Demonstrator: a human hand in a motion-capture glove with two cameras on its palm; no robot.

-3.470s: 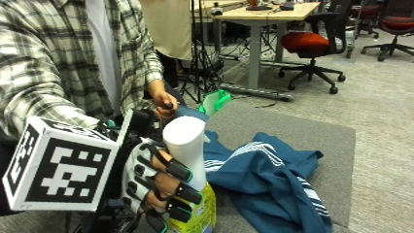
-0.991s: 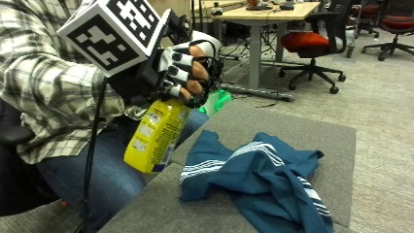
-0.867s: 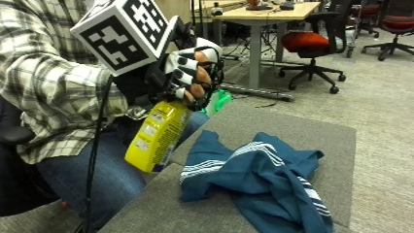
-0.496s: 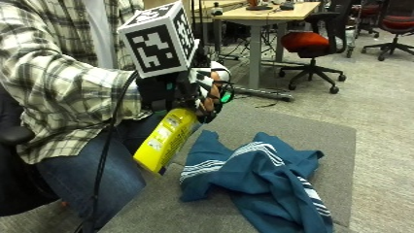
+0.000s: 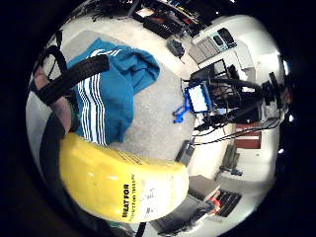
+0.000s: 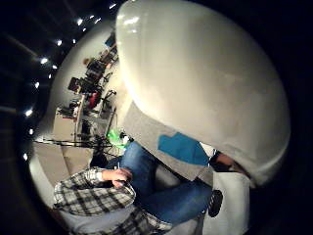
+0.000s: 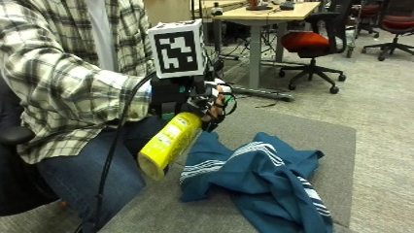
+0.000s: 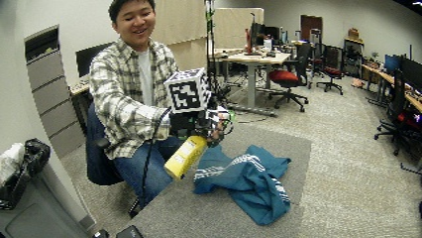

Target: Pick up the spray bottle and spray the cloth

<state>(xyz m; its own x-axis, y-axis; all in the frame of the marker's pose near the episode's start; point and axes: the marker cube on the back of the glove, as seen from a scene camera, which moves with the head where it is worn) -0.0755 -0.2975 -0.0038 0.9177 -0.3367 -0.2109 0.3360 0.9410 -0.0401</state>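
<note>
The gloved right hand [image 7: 206, 104] is wrapped around the white head of the yellow spray bottle [image 7: 168, 144], fingers curled at the neck, and holds it lifted and tilted above the near edge of the teal cloth [image 7: 262, 174], base swung out toward the person's lap. The bottle looks like stiff, smooth plastic, probably slick on its glossy body, and its weight likely depends on how much liquid is inside, which cannot be read here; taking it high at the neck seems right, since that puts a finger at the trigger, though the trigger itself is hidden behind the fingers. The cloth, with white stripes, is soft and limp, crumpled in folds, so it should take the spray without shifting. It lies on a grey carpet-like tabletop [image 7: 323, 141] that looks matte and grippy. Beyond the cloth is an office floor with a wooden desk [image 7: 275, 12] and an orange-seated chair [image 7: 309, 41] well apart.
</note>
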